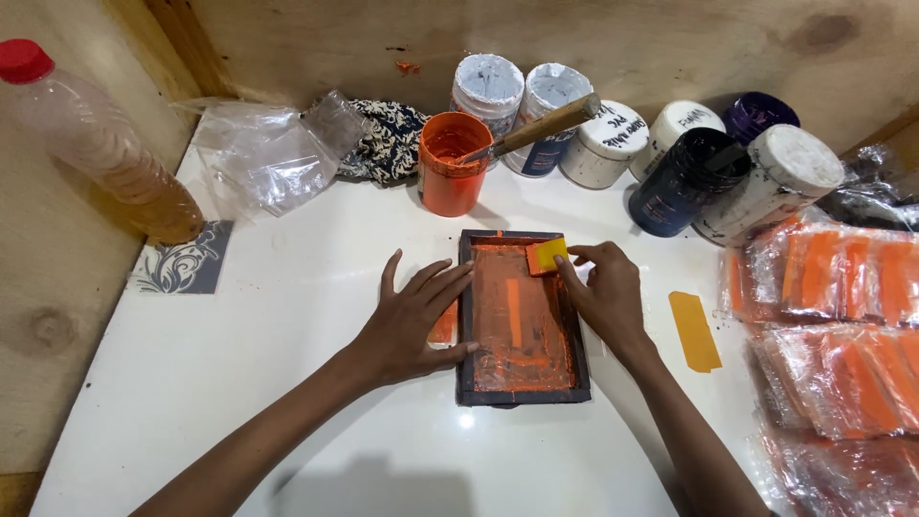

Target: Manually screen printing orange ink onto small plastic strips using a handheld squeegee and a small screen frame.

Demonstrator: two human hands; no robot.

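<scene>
Glossy white tabletop (287, 383); dark wooden frame (465, 316), wet orange ink; crinkled clear plastic packets (842, 325) at right; rough plywood wall (287, 38).

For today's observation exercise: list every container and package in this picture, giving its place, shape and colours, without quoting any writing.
Orange tub: back centre, round, open.
White-lidded jars: behind it, round, paint-smeared.
Dark jars: back right, round.
Clear bottle: left, red cap, amber liquid.
Plastic packets: right edge, clear, orange pieces inside.

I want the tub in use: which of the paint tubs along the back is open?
The orange tub, left end of the row, behind the screen frame. It has no lid and a wooden-handled tool stands in it; the others look lidded.
</scene>
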